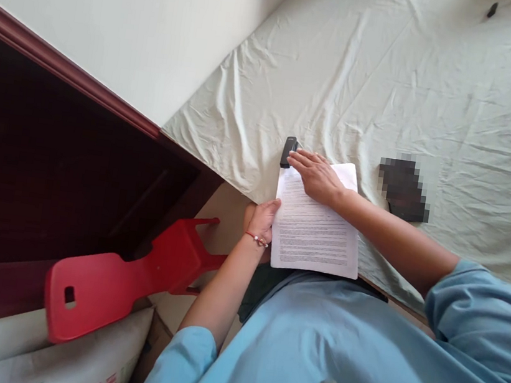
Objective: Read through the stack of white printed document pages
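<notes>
A sheaf of printed white paper (315, 237) lies at the edge of the cloth-covered surface, its near end close to my body. My left hand (263, 219) grips its left edge, thumb on top and the other fingers hidden beneath. Across the upper part of the sheets lies my right hand (316, 176), palm down with fingers stretched out to the left. Its fingertips touch or nearly touch a black stapler (288, 152) at the top left corner of the paper. Whether the stapler's jaws are around that corner I cannot tell.
Wrinkled pale cloth (383, 82) covers the wide surface ahead. A dark, pixelated flat object (406, 192) lies right of the papers. At lower left stand a red plastic chair (96, 290) and white sacks (87, 358), beside dark wooden furniture (52, 158). A small black item (492, 9) lies far off.
</notes>
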The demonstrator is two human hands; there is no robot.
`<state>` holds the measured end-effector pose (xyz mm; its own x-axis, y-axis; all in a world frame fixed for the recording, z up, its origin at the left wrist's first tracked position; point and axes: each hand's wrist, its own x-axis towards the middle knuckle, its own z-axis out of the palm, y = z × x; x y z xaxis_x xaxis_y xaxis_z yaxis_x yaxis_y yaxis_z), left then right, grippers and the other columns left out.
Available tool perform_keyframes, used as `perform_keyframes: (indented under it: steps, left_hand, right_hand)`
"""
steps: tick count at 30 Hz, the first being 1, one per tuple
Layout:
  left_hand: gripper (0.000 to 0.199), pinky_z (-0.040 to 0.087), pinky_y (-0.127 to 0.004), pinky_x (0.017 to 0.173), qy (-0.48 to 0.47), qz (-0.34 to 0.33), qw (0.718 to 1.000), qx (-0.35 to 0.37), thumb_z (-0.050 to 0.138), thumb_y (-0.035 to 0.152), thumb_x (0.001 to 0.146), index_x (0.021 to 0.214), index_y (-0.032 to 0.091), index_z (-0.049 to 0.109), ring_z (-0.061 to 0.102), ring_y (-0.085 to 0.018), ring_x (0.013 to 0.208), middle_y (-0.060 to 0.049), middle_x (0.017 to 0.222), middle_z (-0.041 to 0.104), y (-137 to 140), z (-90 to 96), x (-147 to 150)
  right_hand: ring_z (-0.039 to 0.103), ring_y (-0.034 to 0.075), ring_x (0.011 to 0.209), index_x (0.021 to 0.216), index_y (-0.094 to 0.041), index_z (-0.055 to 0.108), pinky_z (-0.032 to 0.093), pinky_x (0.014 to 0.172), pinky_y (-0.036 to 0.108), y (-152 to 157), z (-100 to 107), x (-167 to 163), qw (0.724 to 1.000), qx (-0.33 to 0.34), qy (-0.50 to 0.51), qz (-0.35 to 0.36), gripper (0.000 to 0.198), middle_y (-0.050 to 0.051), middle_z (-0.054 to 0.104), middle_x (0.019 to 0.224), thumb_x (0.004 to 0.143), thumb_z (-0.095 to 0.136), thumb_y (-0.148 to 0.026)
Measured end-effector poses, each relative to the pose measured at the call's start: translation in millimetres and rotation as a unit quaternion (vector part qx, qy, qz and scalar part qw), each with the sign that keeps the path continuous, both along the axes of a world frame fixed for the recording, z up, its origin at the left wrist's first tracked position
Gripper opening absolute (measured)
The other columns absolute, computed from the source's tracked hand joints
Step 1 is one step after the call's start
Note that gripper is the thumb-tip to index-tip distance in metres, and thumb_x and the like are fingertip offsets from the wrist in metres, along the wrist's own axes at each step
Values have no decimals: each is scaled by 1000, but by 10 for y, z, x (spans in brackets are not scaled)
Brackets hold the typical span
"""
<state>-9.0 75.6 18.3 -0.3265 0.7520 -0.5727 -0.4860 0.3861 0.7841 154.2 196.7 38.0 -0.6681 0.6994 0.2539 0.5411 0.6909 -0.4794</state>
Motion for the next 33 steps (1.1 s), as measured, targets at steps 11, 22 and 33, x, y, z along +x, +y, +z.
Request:
perform_keyframes:
  steps: [11,22,33]
  left_hand:
    - [32,60,-46,91,-51,-33,998,-5,92,28,55,70,13,69,75,-35,100,-10,72,74,7,1,-2]
    - [59,60,-41,81,-3,-70,997,31,100,53,39,72,13,71,75,-33,89,-7,66,72,-152,-7,-38]
    - [50,59,-36,86,67,-23,991,111,91,57,66,89,15,77,76,-26,94,-7,85,79,-642,18,-11]
  right_hand:
    - [46,25,150,144,-17,62,18,130,60,-61,64,-181,997,22,-80,3,53,10,58,153,99,35,-7]
    - [49,33,144,145,-12,57,39,121,54,-304,189,167,996,-14,-7,-88,47,14,51,159,100,47,-22]
    - [71,32,106,141,-17,53,56,98,56,-1051,-165,1073,910,-242,182,-283,56,19,72,124,93,58,-45]
